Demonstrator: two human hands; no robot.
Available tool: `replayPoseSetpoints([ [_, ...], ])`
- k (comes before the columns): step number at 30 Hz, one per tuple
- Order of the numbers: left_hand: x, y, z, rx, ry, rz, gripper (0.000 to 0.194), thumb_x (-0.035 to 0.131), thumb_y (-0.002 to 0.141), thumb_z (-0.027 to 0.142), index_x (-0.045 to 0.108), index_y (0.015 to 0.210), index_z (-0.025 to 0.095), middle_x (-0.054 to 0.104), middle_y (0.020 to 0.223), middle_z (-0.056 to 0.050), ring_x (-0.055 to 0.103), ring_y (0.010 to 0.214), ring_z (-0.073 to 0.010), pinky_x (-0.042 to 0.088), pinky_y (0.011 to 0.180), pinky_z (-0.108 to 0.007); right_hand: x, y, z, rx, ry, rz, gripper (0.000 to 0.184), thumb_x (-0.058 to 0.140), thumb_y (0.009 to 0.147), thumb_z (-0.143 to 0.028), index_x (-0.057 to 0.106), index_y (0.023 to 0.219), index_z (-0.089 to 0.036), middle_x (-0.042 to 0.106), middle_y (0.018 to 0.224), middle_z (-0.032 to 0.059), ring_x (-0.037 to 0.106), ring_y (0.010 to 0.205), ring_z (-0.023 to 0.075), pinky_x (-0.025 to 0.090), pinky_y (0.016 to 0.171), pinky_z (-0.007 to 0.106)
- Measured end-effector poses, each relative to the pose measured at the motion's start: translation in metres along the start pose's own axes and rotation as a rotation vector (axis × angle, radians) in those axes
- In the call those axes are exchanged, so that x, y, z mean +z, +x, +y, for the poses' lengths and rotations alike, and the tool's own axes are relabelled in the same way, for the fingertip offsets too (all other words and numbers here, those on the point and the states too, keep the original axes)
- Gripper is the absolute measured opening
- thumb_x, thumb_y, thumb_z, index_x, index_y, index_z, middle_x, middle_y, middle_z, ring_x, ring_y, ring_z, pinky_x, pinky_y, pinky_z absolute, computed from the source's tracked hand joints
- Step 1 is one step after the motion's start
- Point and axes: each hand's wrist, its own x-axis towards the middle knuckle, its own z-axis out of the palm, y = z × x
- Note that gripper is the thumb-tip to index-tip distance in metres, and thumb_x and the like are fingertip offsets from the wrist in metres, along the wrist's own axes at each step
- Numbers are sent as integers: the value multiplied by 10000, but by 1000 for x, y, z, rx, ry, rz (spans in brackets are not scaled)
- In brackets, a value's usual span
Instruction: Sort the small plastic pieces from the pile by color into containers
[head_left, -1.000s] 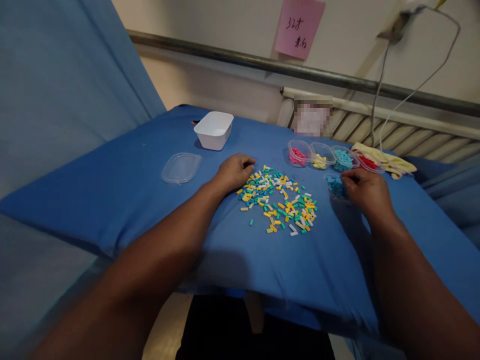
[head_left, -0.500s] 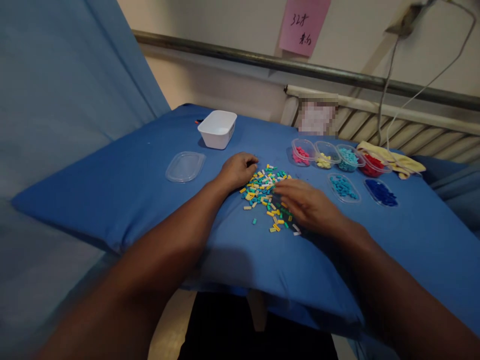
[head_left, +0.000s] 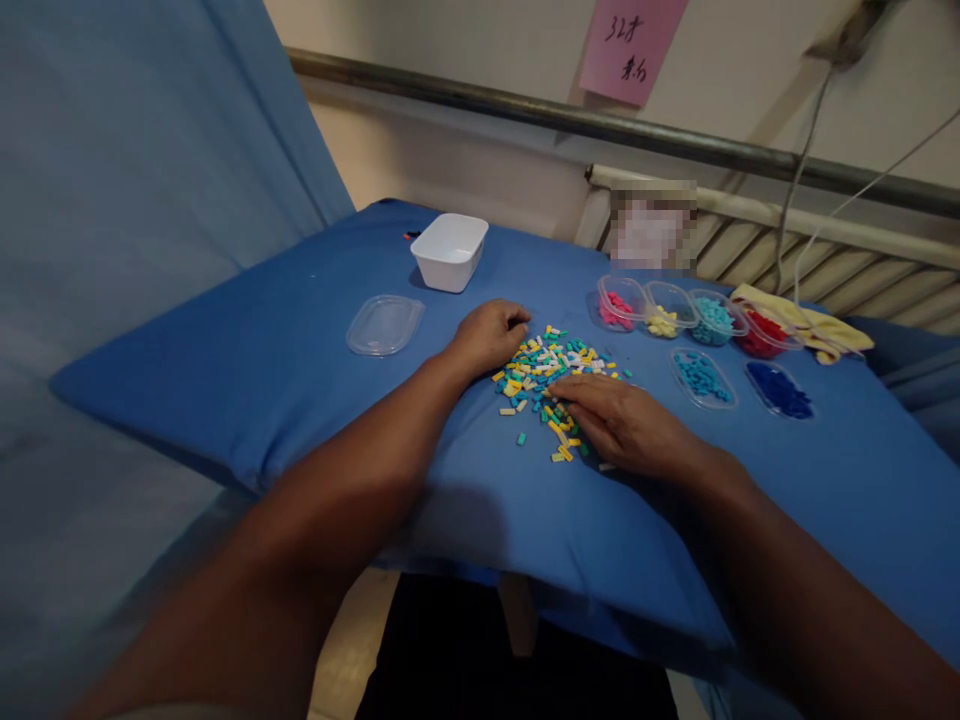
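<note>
A loose pile of small coloured blocks (head_left: 559,360), in yellow, white, green and blue, is spread over the blue-covered table. At the pile's left edge rests my left hand (head_left: 491,335), its fingers bent and a gap showing between thumb and fingers; no piece is visible in it. My right hand (head_left: 619,415) reaches in from the right, its fingers together and the tips down among the blocks. Whatever those fingertips pinch is too small and covered to make out. A few stray blocks lie toward the near side, one green block (head_left: 521,439) apart from the others.
Clear tubs hold pink pieces (head_left: 616,311), yellow pieces (head_left: 661,322), light-blue pieces (head_left: 713,318) and red pieces (head_left: 763,333). Nearer are blue pieces (head_left: 703,378) and dark-blue pieces (head_left: 780,389). A white tub (head_left: 448,255), a clear lid (head_left: 385,326) and a yellow cloth (head_left: 817,325) also lie around.
My right hand has lowered its fingertips into the pile, and its fingers have drawn together. My left hand stays at the pile's left edge. The whole view has shifted slightly.
</note>
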Motion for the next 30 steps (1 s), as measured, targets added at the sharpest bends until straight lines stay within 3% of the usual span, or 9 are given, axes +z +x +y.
replayPoseSetpoints([
  [5,0,-1,0,-2,16,-11,365,622,959,196,814,1269,190,786,1331,-86,729,1225,-251,561,1098,-370,-3,-2,2,81,-64,68,345,532,1091,-219,754,1352,-182,832,1205,148,786,1081,318,630,980,511],
  [7,0,0,0,3,16,-10,366,618,963,197,814,1272,183,790,1316,-90,734,1211,-253,566,1087,-372,-4,-4,2,75,-27,104,347,548,1078,-206,750,1360,-212,828,1217,130,777,1101,302,624,989,491],
  [10,0,0,-1,18,11,-5,364,616,964,197,815,1267,162,793,1297,-103,738,1200,-255,570,1077,-370,-3,-4,-2,10,46,49,398,537,1050,-147,737,1382,-237,817,1257,115,766,1139,276,612,1021,475],
  [12,1,1,-2,21,9,0,362,622,960,197,814,1266,166,794,1296,-98,736,1201,-251,569,1079,-365,-3,-4,-4,1,63,16,373,540,1059,-158,737,1370,-224,820,1235,118,770,1112,269,613,1004,462],
  [16,2,1,-4,13,2,-1,359,625,959,197,814,1264,185,794,1300,-85,740,1189,-241,569,1089,-367,-4,-4,-5,44,69,76,317,548,1071,-173,728,1329,-207,827,1158,110,768,1054,261,605,970,443],
  [23,2,1,-3,11,4,5,360,626,960,204,809,1269,177,791,1298,-94,740,1193,-246,570,1081,-366,0,-1,-10,-12,151,29,300,553,1053,-132,735,1278,-211,815,1071,85,756,977,239,599,897,399],
  [30,-1,-1,1,-1,14,-11,377,620,950,195,811,1276,182,789,1313,-88,735,1205,-242,569,1087,-355,4,4,-19,-31,210,31,344,554,1043,-127,750,1303,-239,817,1117,93,757,1023,249,605,946,436],
])
